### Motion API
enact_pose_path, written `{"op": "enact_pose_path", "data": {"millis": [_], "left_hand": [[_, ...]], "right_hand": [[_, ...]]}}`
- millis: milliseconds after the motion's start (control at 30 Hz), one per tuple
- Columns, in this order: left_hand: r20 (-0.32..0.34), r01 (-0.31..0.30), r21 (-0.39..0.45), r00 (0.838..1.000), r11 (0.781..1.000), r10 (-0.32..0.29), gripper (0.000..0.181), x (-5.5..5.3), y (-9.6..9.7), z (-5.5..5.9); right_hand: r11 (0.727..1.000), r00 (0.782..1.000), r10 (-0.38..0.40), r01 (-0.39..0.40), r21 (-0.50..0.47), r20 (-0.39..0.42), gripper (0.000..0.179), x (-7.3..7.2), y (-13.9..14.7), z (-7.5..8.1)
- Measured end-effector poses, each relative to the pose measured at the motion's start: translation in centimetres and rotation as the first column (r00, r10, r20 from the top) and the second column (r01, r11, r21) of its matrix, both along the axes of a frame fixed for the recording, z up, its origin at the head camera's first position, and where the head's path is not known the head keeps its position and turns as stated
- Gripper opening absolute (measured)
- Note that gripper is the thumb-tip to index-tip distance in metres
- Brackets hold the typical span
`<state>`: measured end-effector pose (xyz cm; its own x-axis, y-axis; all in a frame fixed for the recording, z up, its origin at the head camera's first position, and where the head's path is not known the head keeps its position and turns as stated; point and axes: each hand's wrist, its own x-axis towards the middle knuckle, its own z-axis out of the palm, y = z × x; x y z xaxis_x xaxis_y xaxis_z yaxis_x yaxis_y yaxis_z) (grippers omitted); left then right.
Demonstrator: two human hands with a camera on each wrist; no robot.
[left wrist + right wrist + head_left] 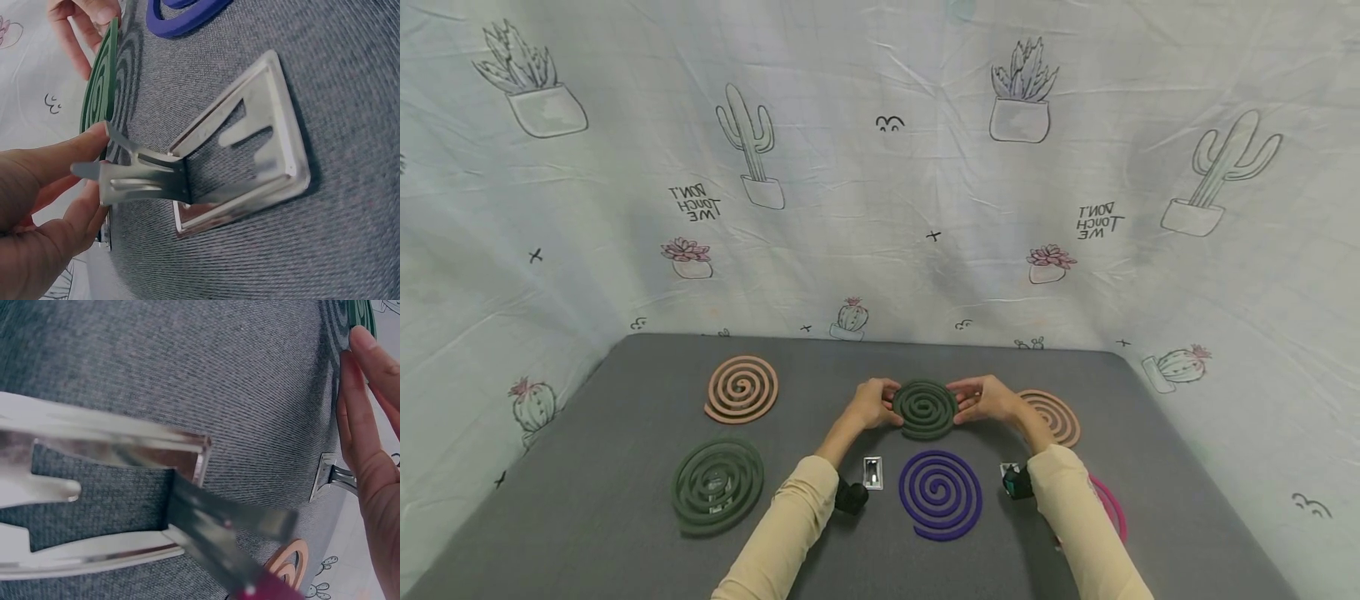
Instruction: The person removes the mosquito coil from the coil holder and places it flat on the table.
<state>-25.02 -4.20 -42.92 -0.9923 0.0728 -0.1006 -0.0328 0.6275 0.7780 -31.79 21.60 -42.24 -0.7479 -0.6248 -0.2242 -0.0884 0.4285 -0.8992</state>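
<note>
A dark green mosquito coil (925, 409) is held level between both hands, its spiral shadow on the grey cloth in the left wrist view. My left hand (874, 402) pinches its left edge between thumb and fingers. At the opposite edge, my right hand (988, 398) grips it with thumb and fingertips. In the right wrist view only a small part of the green coil (361, 315) shows beyond the fingertips. A metal coil stand (872, 472) lies nearer me by the left wrist, its upright prongs overlapping the left hand (37, 212) in the left wrist view.
A purple coil (940, 495) lies in front of the held one. Another green coil (718, 487) is at left, with metal beneath it. Orange coils (742, 389) lie at back left and behind the right forearm. A pink coil (1110, 504) is partly hidden by the right sleeve.
</note>
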Motion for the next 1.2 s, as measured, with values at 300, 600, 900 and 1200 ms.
{"op": "enact_pose_path", "data": {"millis": [300, 600, 900, 1200], "left_hand": [[-0.006, 0.025, -0.02, 1.0, 0.999, -0.025, 0.058, 0.2, 0.0, 0.0], [-0.023, 0.04, -0.06, 0.999, 0.997, -0.042, 0.057, 0.1, -0.2, -0.1], [-0.029, 0.06, -0.047, 0.998, 0.997, -0.061, 0.055, -0.5, 0.3, -0.2], [-0.024, 0.047, -0.038, 0.999, 0.998, -0.048, 0.058, -0.1, -0.1, -0.3]], "right_hand": [[0.999, 0.998, 0.021, -0.018, 0.042, -0.066, 0.065, 0.1, -0.3, -0.1], [0.999, 0.995, 0.028, -0.025, 0.04, -0.094, 0.063, 0.2, -0.5, 0.3], [0.993, 0.982, 0.018, 0.004, 0.117, -0.188, 0.059, 0.2, -0.4, 0.2], [0.979, 0.969, 0.012, 0.038, 0.199, -0.247, 0.056, 0.0, -1.3, -0.5]]}}
